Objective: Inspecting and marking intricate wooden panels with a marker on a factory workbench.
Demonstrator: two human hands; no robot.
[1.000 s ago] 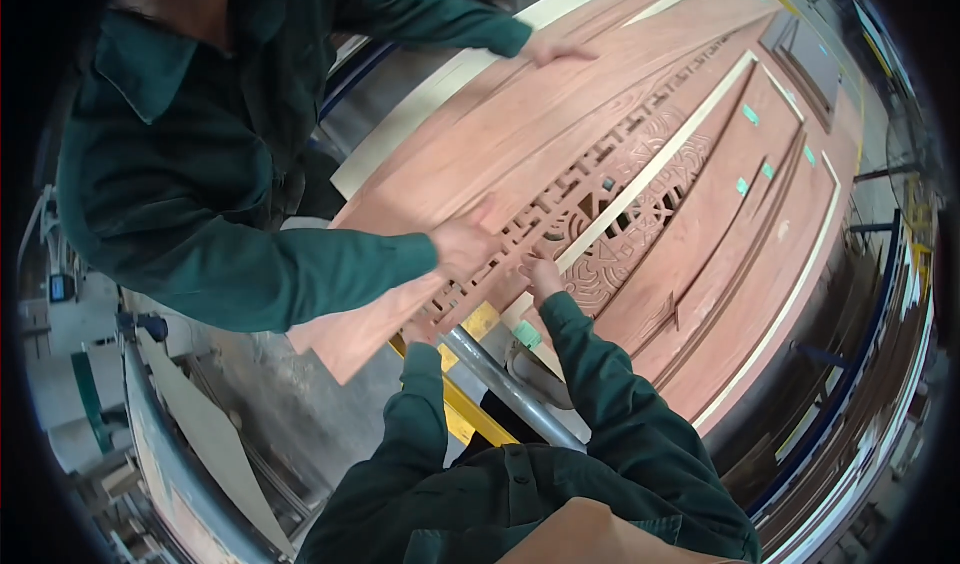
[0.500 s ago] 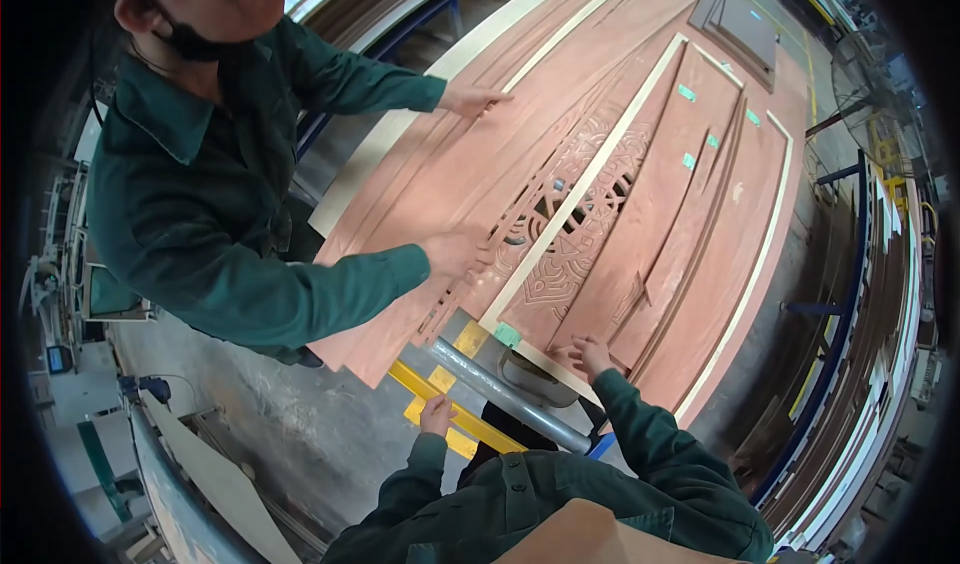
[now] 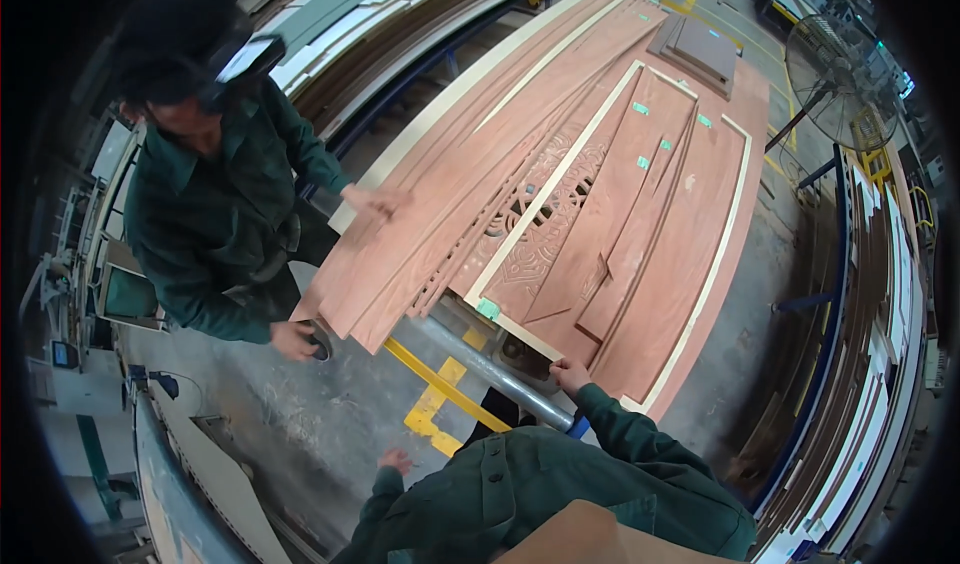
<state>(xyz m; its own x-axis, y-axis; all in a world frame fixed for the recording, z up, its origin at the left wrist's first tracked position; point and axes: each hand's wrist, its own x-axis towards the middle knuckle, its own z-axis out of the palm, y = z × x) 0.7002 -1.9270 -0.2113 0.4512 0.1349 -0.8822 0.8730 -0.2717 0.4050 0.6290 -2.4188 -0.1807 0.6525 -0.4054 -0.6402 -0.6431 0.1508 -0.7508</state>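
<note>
My right hand [image 3: 571, 375] is closed at the near edge of a framed reddish wood panel [image 3: 562, 274], its fingers curled over the corner by the pale edge strip. Carved, partly cut-through ornament [image 3: 530, 249] runs along that panel's left side. My left hand [image 3: 397, 460] hangs low at my side with its fingers apart, holding nothing. It is nearest the yellow bar [image 3: 440, 379] under the stack. A long reddish board [image 3: 400, 254] lies on the left of the stack. A co-worker's hand [image 3: 375, 202] is above it, and their other hand [image 3: 293, 341] is by its near left corner.
A metal roller [image 3: 490, 364] crosses below the stack's near end. Small brown panels [image 3: 700, 52] lie on its far end. At the left stands a co-worker [image 3: 215, 204] in a green jacket. Racks of boards [image 3: 865, 364] line the right, and a large fan [image 3: 835, 59] stands behind.
My right hand has gone from spread fingers over the panel to closed at its edge. My left hand has dropped down and left. The co-worker has drawn back, one hand moving to the board's near corner.
</note>
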